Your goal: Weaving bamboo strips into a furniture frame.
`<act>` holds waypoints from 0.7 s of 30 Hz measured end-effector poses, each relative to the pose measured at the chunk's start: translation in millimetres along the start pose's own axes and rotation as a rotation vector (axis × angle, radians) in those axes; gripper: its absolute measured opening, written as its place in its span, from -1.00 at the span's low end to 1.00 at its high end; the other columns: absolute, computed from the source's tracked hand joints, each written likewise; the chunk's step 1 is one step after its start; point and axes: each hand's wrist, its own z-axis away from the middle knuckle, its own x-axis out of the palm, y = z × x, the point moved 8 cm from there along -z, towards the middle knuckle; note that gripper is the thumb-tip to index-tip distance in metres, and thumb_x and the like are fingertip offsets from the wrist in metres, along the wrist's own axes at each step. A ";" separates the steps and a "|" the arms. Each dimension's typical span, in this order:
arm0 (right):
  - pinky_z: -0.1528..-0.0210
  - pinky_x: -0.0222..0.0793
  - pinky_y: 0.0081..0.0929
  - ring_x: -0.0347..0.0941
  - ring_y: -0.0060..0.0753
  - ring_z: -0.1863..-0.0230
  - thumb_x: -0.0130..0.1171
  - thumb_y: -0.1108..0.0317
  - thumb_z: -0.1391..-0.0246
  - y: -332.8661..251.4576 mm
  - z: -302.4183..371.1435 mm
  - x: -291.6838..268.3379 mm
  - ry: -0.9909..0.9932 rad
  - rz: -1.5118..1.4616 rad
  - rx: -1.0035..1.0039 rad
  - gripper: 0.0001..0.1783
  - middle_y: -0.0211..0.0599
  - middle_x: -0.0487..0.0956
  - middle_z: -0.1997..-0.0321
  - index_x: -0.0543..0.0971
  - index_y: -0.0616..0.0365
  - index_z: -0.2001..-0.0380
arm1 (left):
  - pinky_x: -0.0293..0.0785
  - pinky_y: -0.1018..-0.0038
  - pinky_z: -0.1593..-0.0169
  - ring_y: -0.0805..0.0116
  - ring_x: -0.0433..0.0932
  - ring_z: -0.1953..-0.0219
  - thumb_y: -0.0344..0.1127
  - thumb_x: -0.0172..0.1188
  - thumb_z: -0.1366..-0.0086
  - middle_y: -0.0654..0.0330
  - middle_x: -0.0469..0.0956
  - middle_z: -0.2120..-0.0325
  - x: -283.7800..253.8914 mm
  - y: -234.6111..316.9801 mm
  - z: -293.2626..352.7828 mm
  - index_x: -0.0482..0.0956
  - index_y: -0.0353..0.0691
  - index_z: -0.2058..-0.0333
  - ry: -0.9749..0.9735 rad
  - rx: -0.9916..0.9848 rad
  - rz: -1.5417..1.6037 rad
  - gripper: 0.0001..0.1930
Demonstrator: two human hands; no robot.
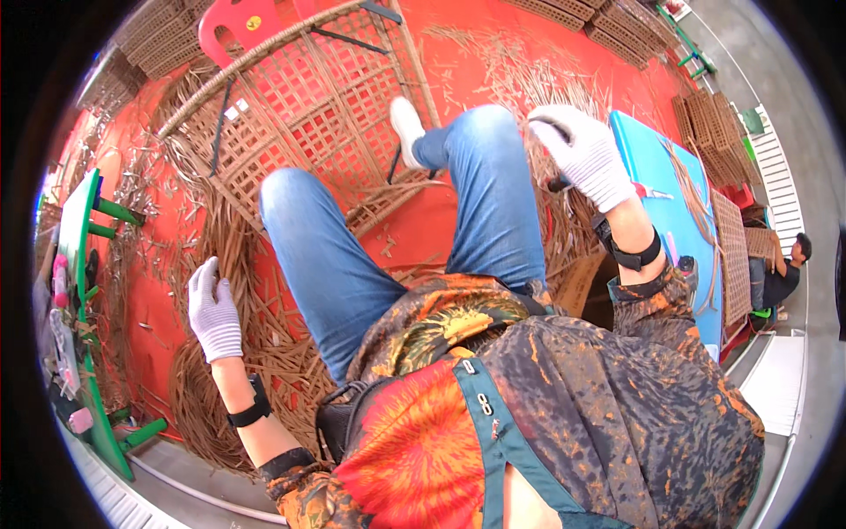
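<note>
Left white-gloved hand (214, 316): loosely open, empty, beside flat brown strips (231, 234), long axis running away from wearer. Right white-gloved hand (582, 159): half-curled; cannot tell whether holding anything.

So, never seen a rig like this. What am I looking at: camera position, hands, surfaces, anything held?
No robot here: it's a person. The single picture comes from a fisheye camera worn on the head, looking down, so straight edges bend near the rim. Picture left is the person's left.

The left hand, gloved, hovers with nothing visible in it. The gloved right hand is curled near the blue table; I can't tell whether it holds anything.

Ahead of the knees is a large woven panel. Loose brown strips litter the red floor covering, and more strips lie on the table.
</note>
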 end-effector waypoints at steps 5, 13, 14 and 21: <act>0.17 0.43 -0.43 0.54 -0.25 0.25 0.11 0.15 -0.08 -34.7 -65.5 37.6 -0.161 -0.053 0.014 -0.75 -0.30 0.60 0.26 0.59 0.01 0.25 | 0.44 0.53 0.11 0.41 0.51 0.13 -0.62 0.07 -0.17 0.20 0.50 0.11 -23.2 28.2 -16.5 0.52 -0.18 0.02 0.061 0.158 -0.031 -0.61; 0.13 0.41 -0.33 0.52 -0.15 0.20 0.06 0.07 -0.10 -65.9 -141.7 165.0 -0.340 -0.158 -0.181 -0.71 -0.26 0.60 0.26 0.57 0.02 0.29 | 0.40 0.54 0.00 0.46 0.52 0.10 -0.52 0.12 -0.22 0.18 0.59 0.17 29.9 19.9 -94.0 0.56 -0.31 0.09 -0.082 -0.070 0.473 -0.74; 0.12 0.41 -0.33 0.52 -0.15 0.19 0.04 0.07 -0.11 -64.4 -150.9 188.3 -0.396 -0.188 -0.154 -0.70 -0.24 0.60 0.27 0.57 0.03 0.29 | 0.41 0.53 -0.01 0.43 0.53 0.10 -0.49 0.12 -0.23 0.15 0.58 0.17 48.4 11.6 -112.8 0.54 -0.31 0.08 -0.081 -0.060 0.478 -0.73; 0.06 0.38 -0.28 0.51 -0.09 0.16 -0.02 0.07 -0.12 -93.6 -202.4 311.7 -0.579 -0.314 -0.098 -0.66 -0.12 0.59 0.25 0.57 0.06 0.23 | 0.42 0.50 0.01 0.38 0.54 0.13 -0.35 0.17 -0.21 0.09 0.59 0.16 170.8 -61.0 -236.7 0.52 -0.37 0.06 -0.058 -0.252 0.602 -0.66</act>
